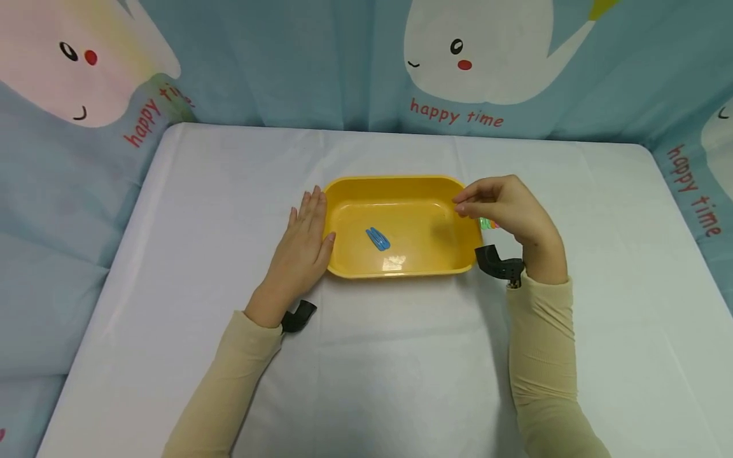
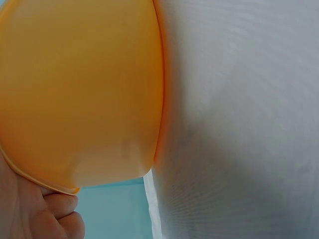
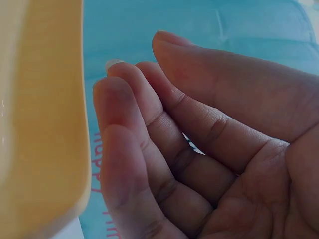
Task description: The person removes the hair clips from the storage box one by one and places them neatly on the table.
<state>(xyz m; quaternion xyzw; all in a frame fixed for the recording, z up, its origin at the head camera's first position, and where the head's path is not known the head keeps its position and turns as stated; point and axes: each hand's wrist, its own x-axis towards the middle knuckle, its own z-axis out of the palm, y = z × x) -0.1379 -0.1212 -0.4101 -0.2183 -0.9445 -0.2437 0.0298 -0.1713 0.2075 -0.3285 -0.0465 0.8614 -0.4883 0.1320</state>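
A yellow plastic tray (image 1: 401, 266) stands on the white table, its wall (image 2: 84, 89) filling much of the left wrist view. Inside it lie blue snap hair clips (image 1: 378, 238), side by side. My left hand (image 1: 301, 251) rests along the tray's left rim with straight fingers, the thumb over the edge. Above the right rim hovers my right hand (image 1: 506, 207). Its fingers (image 3: 122, 164) are loosely bent and the thumb stands apart from them, with nothing between. Small green and orange pieces (image 1: 488, 223) lie just outside the tray's right side, partly hidden by that hand.
The white tablecloth (image 1: 389, 362) spreads around the tray. A blue curtain (image 1: 298, 63) with whale prints hangs behind and beside the table. Black camera mounts (image 1: 499, 264) sit on both wrists, close to the tray on the right.
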